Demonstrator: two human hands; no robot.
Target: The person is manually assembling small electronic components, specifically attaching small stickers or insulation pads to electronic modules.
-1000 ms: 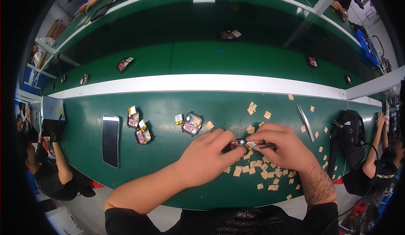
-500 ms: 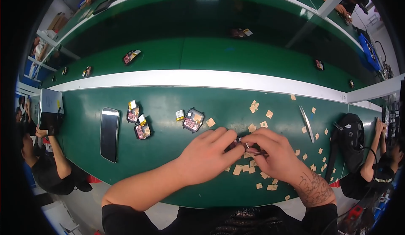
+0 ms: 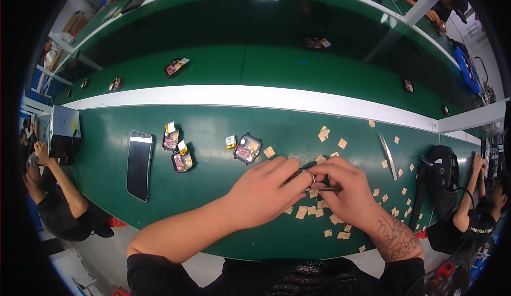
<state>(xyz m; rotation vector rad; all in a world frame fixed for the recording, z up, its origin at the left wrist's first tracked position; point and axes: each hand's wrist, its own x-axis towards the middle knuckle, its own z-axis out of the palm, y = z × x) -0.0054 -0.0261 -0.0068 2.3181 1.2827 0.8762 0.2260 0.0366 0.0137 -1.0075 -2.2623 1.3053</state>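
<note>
The green tabletop (image 3: 101,136) fills the middle of the frame, and its finish is glossy. A white rail (image 3: 255,98) bows across it; a second green surface (image 3: 277,70) lies above. Co-workers (image 3: 66,211) occupy the left and right edges and both upper corners. Pale square pieces (image 3: 301,212) are strewn at right of centre.

Between the two hands, right of centre, is a small dark device (image 3: 294,176), gripped by the left hand (image 3: 266,189) and mostly covered; its long axis cannot be told. The right hand (image 3: 348,189) pinches a slim dark tool (image 3: 329,189), long axis nearly level, visible end pointing leftward.
</note>
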